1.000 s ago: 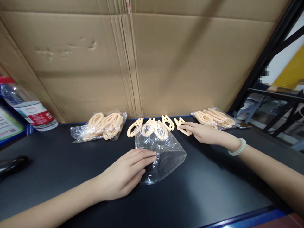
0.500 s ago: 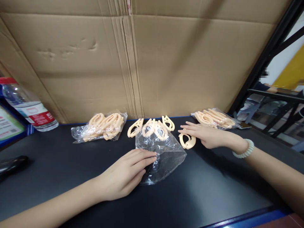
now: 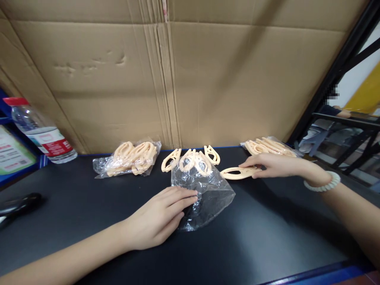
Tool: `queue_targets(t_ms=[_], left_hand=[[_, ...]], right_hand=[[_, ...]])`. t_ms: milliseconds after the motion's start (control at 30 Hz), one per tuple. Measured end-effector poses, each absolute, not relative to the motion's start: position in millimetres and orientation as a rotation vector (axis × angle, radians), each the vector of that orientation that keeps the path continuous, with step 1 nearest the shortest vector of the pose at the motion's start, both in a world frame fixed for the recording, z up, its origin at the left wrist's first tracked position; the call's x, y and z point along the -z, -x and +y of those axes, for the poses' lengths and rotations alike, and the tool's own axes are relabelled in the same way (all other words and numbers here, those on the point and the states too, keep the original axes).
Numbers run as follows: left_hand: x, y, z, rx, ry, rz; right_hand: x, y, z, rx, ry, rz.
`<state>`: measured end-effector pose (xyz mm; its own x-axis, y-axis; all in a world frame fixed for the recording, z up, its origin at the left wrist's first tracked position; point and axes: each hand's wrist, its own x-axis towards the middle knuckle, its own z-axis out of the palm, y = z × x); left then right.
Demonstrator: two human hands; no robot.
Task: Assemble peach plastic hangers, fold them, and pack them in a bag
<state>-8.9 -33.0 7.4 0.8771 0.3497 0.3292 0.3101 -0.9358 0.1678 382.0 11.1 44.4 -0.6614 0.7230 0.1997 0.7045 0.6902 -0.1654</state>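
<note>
The right hand (image 3: 268,164) is hiding one end of a cream, loop-shaped plastic piece (image 3: 246,172), and is partly covering a clear bag packed with cream pieces (image 3: 264,145) near the far right corner of the black-topped table (image 3: 118,208). Glare and creases are blurring two cream looped pieces (image 3: 203,173) at the far end of a clear, crinkled plastic bag (image 3: 213,206); whether both are lying wholly inside, I cannot tell. A glossy black object (image 3: 20,204) is lying cut off at the picture's left side, its kind unclear.

The right hand is pinching the loop-shaped piece between thumb and fingers, just right of the crinkled bag, nearer the table's far edge than its near one. The left hand (image 3: 160,217) is lying loosely open, fingers nearly straight, its fingertips resting on the crinkled bag; its palm is facing down, out of sight.

Along the far edge, one loose cream loop (image 3: 165,167) is lying left of the bagged pair and another (image 3: 216,159) right of it.
</note>
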Motion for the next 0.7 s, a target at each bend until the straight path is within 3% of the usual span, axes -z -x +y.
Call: queue_targets(t_ms=[100, 167, 467, 700], left_hand=[[-6.9, 8.9, -33.0, -0.546, -2.933, 0.514], [-6.8, 8.9, -33.1, -0.538, -2.931, 0.51], [-9.9, 8.5, -35.3, -0.518, -2.944, 0.528], [-11.6, 6.1, -36.3, -0.494, -2.916, 0.543]], right_hand=[[-56.8, -382.7, 9.8, -0.367, 1.194, -2.695], [-62.5, -381.8, 9.2, -0.36, 1.238, -2.619], [-64.1, -358.0, -4.8, -0.003, 1.223, -2.161], [-53.9, -293.8, -58.6, 0.381, 0.685, -1.931]])
